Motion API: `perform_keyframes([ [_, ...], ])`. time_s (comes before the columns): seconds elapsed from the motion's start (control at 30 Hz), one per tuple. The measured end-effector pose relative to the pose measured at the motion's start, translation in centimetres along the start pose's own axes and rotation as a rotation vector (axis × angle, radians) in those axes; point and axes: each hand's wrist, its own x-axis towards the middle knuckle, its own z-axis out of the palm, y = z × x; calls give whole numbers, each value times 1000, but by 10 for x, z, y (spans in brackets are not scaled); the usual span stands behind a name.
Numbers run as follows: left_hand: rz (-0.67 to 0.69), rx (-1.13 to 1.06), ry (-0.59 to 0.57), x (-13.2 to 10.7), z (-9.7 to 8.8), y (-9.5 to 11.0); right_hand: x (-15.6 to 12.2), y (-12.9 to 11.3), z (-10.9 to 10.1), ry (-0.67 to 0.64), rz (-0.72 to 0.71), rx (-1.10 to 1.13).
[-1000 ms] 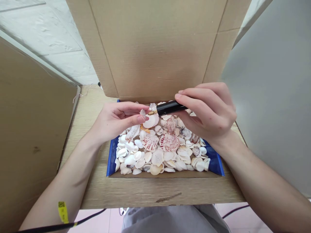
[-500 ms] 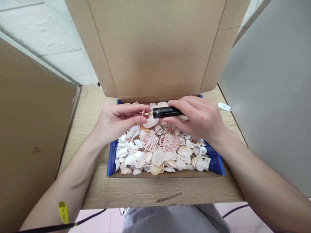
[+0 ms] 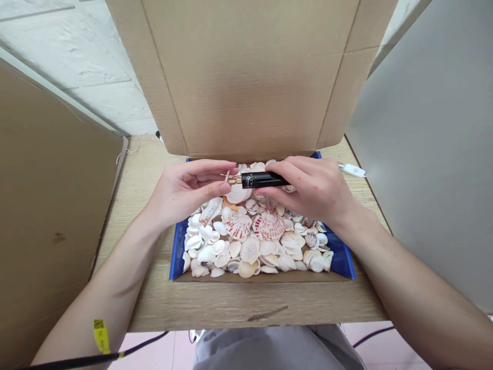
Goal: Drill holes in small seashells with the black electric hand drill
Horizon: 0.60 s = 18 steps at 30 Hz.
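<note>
My right hand (image 3: pixel 311 187) is closed around a black hand drill (image 3: pixel 265 179), a slim cylinder with a brass chuck (image 3: pixel 234 181) pointing left. Between the thumb and fingers of my left hand (image 3: pixel 192 187) is a small seashell (image 3: pixel 227 177), seen nearly edge-on. The drill's brass tip meets the shell or lies very close to it; the exact contact is too small to make out. Both hands hover over a shallow box full of seashells (image 3: pixel 250 249). Two red-streaked scallop shells (image 3: pixel 268 226) lie near its middle.
The box has blue side walls (image 3: pixel 342 259) and a tall cardboard lid (image 3: pixel 246 77) standing up behind. It rests on a wooden table (image 3: pixel 215 308). A cardboard panel (image 3: pixel 50 169) stands left, a grey panel (image 3: pixel 431 154) right. A white inline switch (image 3: pixel 353 170) lies at the right edge.
The fingers of my left hand have shifted slightly, and the shell's edge shows a little more clearly. The drill stays almost in place in my right hand.
</note>
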Motion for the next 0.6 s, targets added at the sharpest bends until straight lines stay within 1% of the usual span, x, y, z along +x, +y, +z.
perform_keyframes([
  [0.13, -45, -7, -6, 0, 0, -1, 0, 0, 0, 24, -17, -25],
  [0.3, -15, -16, -37, 1, -1, -2, -1, 2, 2, 89, -39, -14],
  [0.4, -14, 29, 18, 1, -1, -1, -1, 3, 3, 157, -36, 17],
  [0.5, -9, 12, 70, 2, -4, -2, -1, 4, 3, 195, 13, 5],
  [0.6, -3, -54, 65, 4, -7, -5, -1, 5, 3, 217, 54, -9],
])
